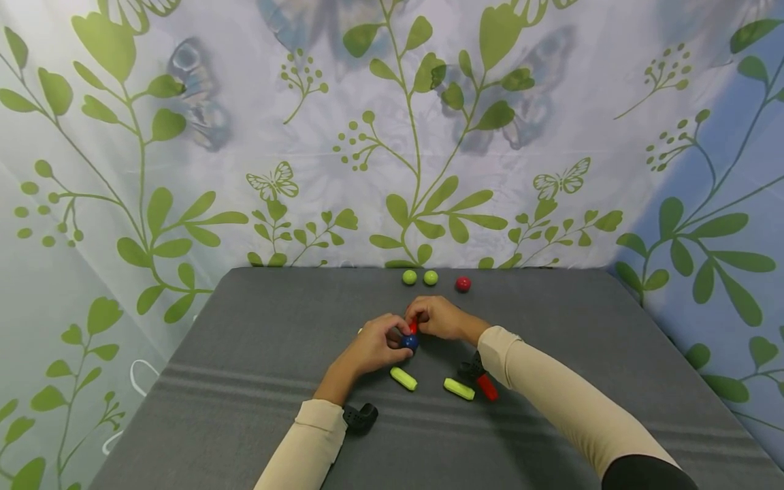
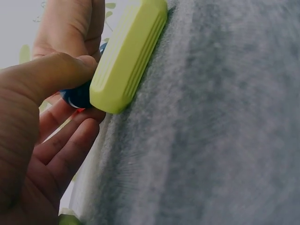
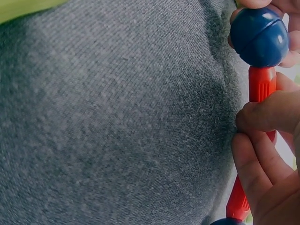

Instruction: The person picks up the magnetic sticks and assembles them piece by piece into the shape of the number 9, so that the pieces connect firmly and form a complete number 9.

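Note:
My left hand (image 1: 375, 346) grips a blue ball (image 1: 410, 342) between thumb and fingers. With thumb and fingertips my right hand (image 1: 444, 318) pinches a short red rod (image 3: 262, 86), whose upper end meets the blue ball in the right wrist view. Lower in that view, past the right fingers, a second red rod (image 3: 237, 201) joins another blue ball (image 3: 227, 221), cut off by the frame edge. A yellow-green rod (image 2: 129, 56) fills the foreground of the left wrist view and partly covers the held ball.
On the grey table (image 1: 275, 408), a yellow-green rod (image 1: 459, 388) and a red rod (image 1: 487, 387) lie beneath the right forearm. Two green balls (image 1: 409, 277) and a red ball (image 1: 463, 284) sit by the back edge. A patterned curtain (image 1: 343, 156) hangs behind.

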Tool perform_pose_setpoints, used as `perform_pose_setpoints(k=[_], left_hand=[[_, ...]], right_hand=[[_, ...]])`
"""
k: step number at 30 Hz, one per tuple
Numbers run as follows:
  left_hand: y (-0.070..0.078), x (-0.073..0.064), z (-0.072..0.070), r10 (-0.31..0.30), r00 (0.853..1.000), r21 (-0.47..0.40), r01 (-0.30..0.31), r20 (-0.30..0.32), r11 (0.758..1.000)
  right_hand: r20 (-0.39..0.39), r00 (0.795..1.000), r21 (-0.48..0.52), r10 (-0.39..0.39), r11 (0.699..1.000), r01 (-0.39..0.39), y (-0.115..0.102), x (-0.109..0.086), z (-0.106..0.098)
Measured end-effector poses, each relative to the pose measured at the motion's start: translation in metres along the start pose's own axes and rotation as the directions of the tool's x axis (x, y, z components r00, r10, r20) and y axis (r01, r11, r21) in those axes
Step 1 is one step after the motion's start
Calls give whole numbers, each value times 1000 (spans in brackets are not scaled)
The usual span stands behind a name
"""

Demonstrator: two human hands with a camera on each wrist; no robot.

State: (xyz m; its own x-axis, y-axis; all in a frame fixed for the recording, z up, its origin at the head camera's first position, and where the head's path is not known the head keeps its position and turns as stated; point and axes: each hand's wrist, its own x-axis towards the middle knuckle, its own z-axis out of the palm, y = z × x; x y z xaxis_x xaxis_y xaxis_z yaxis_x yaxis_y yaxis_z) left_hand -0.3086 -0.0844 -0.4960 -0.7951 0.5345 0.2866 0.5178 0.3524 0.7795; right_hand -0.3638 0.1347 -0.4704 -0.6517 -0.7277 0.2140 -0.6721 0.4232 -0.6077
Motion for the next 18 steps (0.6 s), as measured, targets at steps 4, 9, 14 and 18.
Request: perform_pose_setpoints(k=[4,9,14,18], left_hand=[[0,-1,-3,0,1000,-1,0,2,1000],[2,-2,-9,-8,1000,-10,8,-21,1000],[3,-2,-14,21,999,-24,-22,-49,999],[2,-3,-17,41,997,-32,-43,-70,999]], right_hand=[[9,1000,-2,3,1000,-3,0,0,0],[2,1000,13,-10,1000,9,0,-1,-1],[5,1000,12,-12,1000,12,0,-1,0],[14,1000,-3,-9,1000,9,1,-1,-1]])
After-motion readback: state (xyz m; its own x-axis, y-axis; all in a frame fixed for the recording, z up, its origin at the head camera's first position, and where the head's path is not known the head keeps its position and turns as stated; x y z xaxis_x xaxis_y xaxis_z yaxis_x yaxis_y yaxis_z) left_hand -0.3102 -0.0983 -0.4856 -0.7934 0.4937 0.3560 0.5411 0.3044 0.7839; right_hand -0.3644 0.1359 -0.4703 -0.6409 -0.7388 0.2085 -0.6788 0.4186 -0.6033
